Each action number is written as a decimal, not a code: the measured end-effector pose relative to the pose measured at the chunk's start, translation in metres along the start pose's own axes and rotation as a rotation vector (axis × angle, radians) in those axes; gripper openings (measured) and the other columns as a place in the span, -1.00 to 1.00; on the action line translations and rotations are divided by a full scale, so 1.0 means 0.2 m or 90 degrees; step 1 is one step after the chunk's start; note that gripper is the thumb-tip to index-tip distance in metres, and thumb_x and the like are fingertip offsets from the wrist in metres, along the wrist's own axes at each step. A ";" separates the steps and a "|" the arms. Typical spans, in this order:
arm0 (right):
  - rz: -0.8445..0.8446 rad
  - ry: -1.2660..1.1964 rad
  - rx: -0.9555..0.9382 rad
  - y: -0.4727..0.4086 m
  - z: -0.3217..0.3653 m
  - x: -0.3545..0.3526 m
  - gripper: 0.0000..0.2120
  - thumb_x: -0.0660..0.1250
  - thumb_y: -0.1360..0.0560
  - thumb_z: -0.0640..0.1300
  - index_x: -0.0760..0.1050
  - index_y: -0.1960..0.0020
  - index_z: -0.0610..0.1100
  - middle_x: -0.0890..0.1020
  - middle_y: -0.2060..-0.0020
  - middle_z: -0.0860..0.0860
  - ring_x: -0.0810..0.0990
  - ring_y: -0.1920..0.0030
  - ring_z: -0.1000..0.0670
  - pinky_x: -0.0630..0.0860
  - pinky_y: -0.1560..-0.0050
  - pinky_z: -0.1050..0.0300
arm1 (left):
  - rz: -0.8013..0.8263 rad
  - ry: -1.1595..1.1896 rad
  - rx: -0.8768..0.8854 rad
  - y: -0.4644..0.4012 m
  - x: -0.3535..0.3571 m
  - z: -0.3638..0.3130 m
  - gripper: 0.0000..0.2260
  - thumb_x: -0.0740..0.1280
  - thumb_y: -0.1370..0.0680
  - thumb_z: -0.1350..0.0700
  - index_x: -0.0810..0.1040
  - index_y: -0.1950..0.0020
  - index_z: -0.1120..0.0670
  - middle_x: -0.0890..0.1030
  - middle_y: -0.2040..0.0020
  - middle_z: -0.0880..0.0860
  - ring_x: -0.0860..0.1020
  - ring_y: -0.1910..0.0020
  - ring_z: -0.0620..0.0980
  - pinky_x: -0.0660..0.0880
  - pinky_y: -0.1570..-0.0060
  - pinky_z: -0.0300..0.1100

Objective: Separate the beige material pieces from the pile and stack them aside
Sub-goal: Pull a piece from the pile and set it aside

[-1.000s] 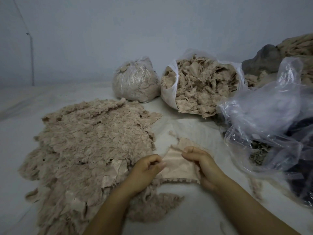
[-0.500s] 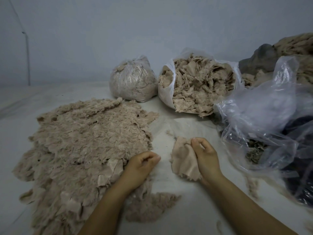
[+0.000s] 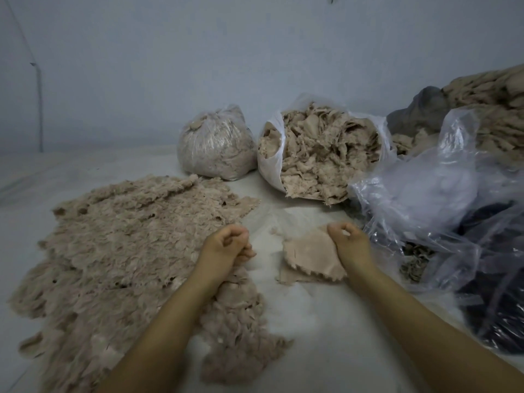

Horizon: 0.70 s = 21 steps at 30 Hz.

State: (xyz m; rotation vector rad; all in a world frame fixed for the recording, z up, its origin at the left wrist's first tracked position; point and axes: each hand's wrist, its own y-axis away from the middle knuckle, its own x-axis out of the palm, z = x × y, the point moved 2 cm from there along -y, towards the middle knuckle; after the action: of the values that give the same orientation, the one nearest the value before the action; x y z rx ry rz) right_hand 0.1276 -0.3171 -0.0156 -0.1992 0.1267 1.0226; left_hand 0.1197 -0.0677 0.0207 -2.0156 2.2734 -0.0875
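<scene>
A wide, flat pile of fluffy beige material pieces (image 3: pixel 119 251) covers the left of the white surface. My left hand (image 3: pixel 226 246) sits at the pile's right edge with its fingers curled in; nothing shows between them. One smooth beige piece (image 3: pixel 307 258) lies flat on a small stack right of the pile. My right hand (image 3: pixel 348 241) is curled at that piece's upper right edge and seems to grip it there; the hand hides that corner.
At the back stand a tied plastic bag of scraps (image 3: pixel 217 146) and an open white bag full of beige scraps (image 3: pixel 326 154). Crumpled clear plastic bags (image 3: pixel 425 199) crowd the right side. More beige material (image 3: pixel 493 109) is heaped at far right.
My right hand has carried the beige piece right and laid it flat on the small stack. My left hand let go of that piece and stays curled at the pile's edge.
</scene>
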 end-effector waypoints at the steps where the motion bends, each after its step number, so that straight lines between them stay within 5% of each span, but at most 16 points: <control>1: 0.028 0.077 0.008 -0.02 -0.05 -0.01 -0.90 0.32 -0.54 -0.06 0.54 0.14 -0.05 0.62 0.14 0.01 0.55 0.06 -0.03 0.40 0.08 0.15 | 0.049 -0.044 0.001 0.02 -0.01 0.01 -0.90 0.26 -0.58 0.29 0.54 0.08 0.16 0.58 0.28 0.11 0.59 0.37 -0.13 0.55 0.29 -0.27; 4: 0.116 0.257 -0.007 -0.03 -0.14 -0.04 -0.71 0.29 -0.55 -0.03 0.45 -0.23 -0.11 0.60 -0.07 -0.12 0.54 -0.02 -0.10 0.43 0.01 0.09 | 0.240 -0.248 -0.012 0.11 -0.08 0.08 -0.88 0.43 -0.48 0.19 0.59 0.02 0.01 0.65 0.13 -0.04 0.62 0.18 -0.21 0.52 0.11 -0.39; 8: 0.053 0.409 -0.144 0.01 -0.10 -0.06 -0.64 0.29 -0.54 -0.07 0.39 -0.32 -0.09 0.50 -0.18 -0.16 0.46 -0.20 -0.17 0.39 -0.15 0.03 | 0.376 -0.536 0.031 0.17 -0.15 0.14 -0.67 0.49 -0.38 -0.13 0.58 -0.12 -0.17 0.52 0.02 -0.44 0.47 -0.02 -0.45 0.35 0.02 -0.57; 12: 0.163 0.620 -0.222 0.15 -0.06 0.00 -0.71 0.22 -0.58 0.00 0.49 -0.27 0.01 0.45 -0.23 -0.03 0.34 -0.24 -0.11 0.28 -0.22 0.09 | 0.318 -0.536 0.125 0.16 -0.13 0.16 -0.95 0.40 -0.51 0.04 0.62 0.12 -0.02 0.55 0.23 -0.15 0.51 0.20 -0.24 0.40 0.13 -0.32; 16: 0.298 0.242 -0.192 0.37 0.09 0.12 -0.79 0.32 -0.50 0.12 0.59 -0.03 0.03 0.60 0.02 0.11 0.51 -0.05 0.07 0.36 -0.06 0.37 | 0.193 -0.351 0.139 0.16 -0.06 0.12 -0.77 0.42 -0.49 0.06 0.62 0.34 -0.22 0.61 0.36 -0.18 0.52 0.37 -0.26 0.39 0.30 -0.39; 18: 0.428 0.141 -0.125 0.49 0.10 0.22 -0.69 0.41 -0.42 0.15 0.58 0.00 -0.06 0.63 0.14 0.04 0.57 0.12 0.10 0.43 0.13 0.32 | 0.122 -0.310 0.159 0.15 -0.02 0.10 -0.75 0.43 -0.48 0.11 0.65 0.29 -0.26 0.67 0.31 -0.17 0.59 0.33 -0.23 0.45 0.30 -0.39; 21: 0.356 0.027 -0.114 0.52 0.09 0.29 -0.77 0.43 -0.46 -0.16 0.51 0.10 -0.34 0.63 0.25 -0.18 0.55 0.28 -0.01 0.49 0.20 0.14 | 0.052 -0.312 0.194 0.14 -0.01 0.11 -0.71 0.34 -0.55 0.09 0.58 0.37 -0.15 0.57 0.42 -0.10 0.50 0.41 -0.21 0.39 0.36 -0.35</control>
State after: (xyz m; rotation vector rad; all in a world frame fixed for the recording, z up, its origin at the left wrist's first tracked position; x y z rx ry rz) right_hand 0.0684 -0.2122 -0.0196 -0.3610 0.1319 1.5893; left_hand 0.0958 -0.0618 -0.0042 -1.5788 1.8968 0.0586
